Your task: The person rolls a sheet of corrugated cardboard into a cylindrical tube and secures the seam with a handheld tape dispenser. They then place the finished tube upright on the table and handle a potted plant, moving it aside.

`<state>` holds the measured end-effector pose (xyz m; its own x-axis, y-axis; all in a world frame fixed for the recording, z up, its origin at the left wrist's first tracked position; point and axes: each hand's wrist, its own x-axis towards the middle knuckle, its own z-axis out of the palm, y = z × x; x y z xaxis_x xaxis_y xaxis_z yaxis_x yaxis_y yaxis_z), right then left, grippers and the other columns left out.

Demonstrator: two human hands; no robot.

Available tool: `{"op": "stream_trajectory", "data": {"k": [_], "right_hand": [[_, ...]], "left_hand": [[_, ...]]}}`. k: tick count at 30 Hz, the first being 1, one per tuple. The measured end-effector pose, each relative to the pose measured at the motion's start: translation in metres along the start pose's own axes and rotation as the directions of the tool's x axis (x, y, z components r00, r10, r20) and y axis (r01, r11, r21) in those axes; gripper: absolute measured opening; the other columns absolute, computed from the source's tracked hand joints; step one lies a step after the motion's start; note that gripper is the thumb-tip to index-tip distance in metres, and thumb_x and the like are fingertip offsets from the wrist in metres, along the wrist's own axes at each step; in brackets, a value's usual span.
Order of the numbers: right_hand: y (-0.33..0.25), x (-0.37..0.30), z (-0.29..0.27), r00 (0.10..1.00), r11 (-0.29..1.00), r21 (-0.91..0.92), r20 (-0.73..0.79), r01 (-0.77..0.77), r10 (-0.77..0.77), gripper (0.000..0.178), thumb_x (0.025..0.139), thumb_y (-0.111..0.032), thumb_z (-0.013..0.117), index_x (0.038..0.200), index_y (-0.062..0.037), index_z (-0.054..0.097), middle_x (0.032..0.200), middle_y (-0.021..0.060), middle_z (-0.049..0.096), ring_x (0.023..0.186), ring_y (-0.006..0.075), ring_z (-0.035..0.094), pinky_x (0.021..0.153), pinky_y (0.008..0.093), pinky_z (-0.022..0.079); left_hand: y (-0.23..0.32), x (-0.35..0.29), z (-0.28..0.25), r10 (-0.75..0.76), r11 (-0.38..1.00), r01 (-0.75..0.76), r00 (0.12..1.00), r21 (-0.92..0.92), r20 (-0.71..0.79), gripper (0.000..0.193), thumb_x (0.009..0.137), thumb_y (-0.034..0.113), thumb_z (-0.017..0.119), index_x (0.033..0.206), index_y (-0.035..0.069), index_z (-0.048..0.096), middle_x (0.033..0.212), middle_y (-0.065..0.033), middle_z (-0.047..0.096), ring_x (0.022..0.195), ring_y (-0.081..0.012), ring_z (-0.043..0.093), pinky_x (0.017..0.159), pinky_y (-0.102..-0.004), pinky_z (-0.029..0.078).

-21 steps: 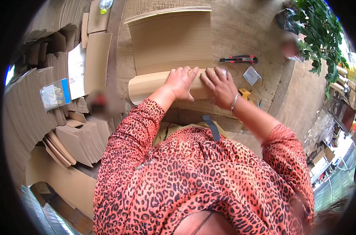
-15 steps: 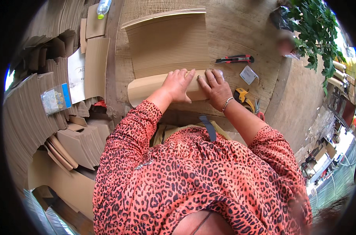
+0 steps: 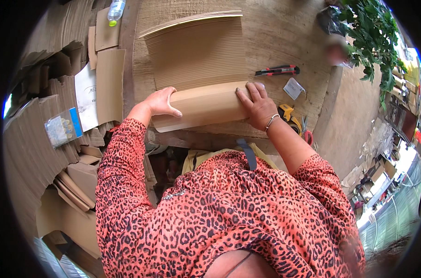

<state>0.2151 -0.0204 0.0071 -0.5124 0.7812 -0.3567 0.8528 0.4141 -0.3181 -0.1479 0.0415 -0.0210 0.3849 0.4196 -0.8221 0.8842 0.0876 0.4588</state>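
Note:
A light brown cardboard sheet (image 3: 208, 105), bent along its length, lies across the near side of a fanned stack of cardboard sheets (image 3: 196, 55). At its left end, my left hand (image 3: 160, 103) grips the edge, thumb on the near face and fingers toward the far edge. My right hand (image 3: 259, 107), with a bracelet at the wrist, holds the right end, its fingers reaching over the far edge. The undersides of the sheet and of both hands' grips are hidden.
Right of the stack on the wooden table (image 3: 284, 37) lie a red and black box cutter (image 3: 277, 70), a white card (image 3: 294, 88), a yellow tape measure (image 3: 289, 118) and red-handled scissors (image 3: 308, 135). Cardboard piles (image 3: 25, 134) and a plastic bottle (image 3: 116, 10) stand left; a leafy plant (image 3: 373, 37) hangs right.
My left hand has slid left along the sheet from its middle to its left end. My right hand stays at the right end, and the sheet has tilted slightly, its left end nearer me.

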Motion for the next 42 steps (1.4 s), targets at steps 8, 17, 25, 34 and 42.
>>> {"op": "stream_trajectory", "data": {"k": [8, 17, 25, 34, 42], "right_hand": [[-0.001, 0.015, -0.022, 0.985, 0.995, 0.033, 0.150, -0.090, 0.084, 0.103, 0.052, -0.022, 0.085, 0.142, -0.0238, 0.035, 0.141, 0.0131, 0.035, 0.133, 0.0354, 0.035, 0.097, 0.0425, 0.050], [0.008, 0.039, -0.042, 0.968, 0.992, 0.055, 0.231, -0.112, 0.096, 0.108, 0.048, -0.026, 0.088, 0.142, -0.0217, 0.036, 0.138, 0.0151, 0.041, 0.128, 0.0377, 0.039, 0.101, 0.0440, 0.046], [0.023, 0.061, -0.050, 0.934, 0.995, 0.075, 0.354, -0.071, 0.040, 0.115, 0.043, -0.031, 0.092, 0.142, -0.0214, 0.035, 0.136, 0.0159, 0.045, 0.123, 0.0385, 0.045, 0.101, 0.0445, 0.045], [0.020, 0.098, -0.079, 0.819, 0.997, 0.050, 0.573, -0.061, 0.021, 0.110, 0.044, -0.033, 0.092, 0.140, -0.0227, 0.040, 0.131, 0.0127, 0.050, 0.118, 0.0372, 0.049, 0.096, 0.0423, 0.046], [0.043, 0.113, -0.065, 0.789, 0.987, 0.135, 0.615, -0.089, -0.013, 0.117, 0.040, -0.034, 0.090, 0.142, -0.0166, 0.037, 0.131, 0.0179, 0.049, 0.120, 0.0385, 0.047, 0.101, 0.0424, 0.043]], "left_hand": [[-0.018, 0.007, 0.005, 0.162, 0.979, -0.154, 0.985, 0.130, -0.052, 0.103, 0.057, 0.051, 0.085, 0.136, 0.001, 0.043, 0.125, -0.0197, 0.055, 0.121, -0.0362, 0.048, 0.105, -0.0409, 0.039], [0.008, -0.011, -0.004, 0.227, 0.959, -0.214, 0.973, 0.187, -0.050, 0.116, 0.052, 0.044, 0.089, 0.143, 0.002, 0.032, 0.132, -0.0219, 0.049, 0.123, -0.0370, 0.048, 0.106, -0.0419, 0.039], [-0.002, 0.013, -0.015, 0.230, 0.973, -0.228, 0.970, -0.029, 0.084, 0.104, 0.053, 0.040, 0.087, 0.139, 0.002, 0.041, 0.129, -0.0177, 0.053, 0.122, -0.0325, 0.051, 0.106, -0.0385, 0.040], [-0.010, 0.036, -0.026, 0.150, 0.986, -0.160, 0.970, 0.036, 0.193, 0.105, 0.053, 0.045, 0.085, 0.140, 0.004, 0.043, 0.135, -0.0187, 0.045, 0.130, -0.0321, 0.040, 0.111, -0.0386, 0.033], [0.023, 0.015, -0.014, 0.242, 0.960, -0.231, 0.969, 0.161, -0.052, 0.117, 0.055, 0.044, 0.086, 0.148, 0.002, 0.027, 0.146, -0.0214, 0.036, 0.135, -0.0344, 0.035, 0.111, -0.0390, 0.032]]}}
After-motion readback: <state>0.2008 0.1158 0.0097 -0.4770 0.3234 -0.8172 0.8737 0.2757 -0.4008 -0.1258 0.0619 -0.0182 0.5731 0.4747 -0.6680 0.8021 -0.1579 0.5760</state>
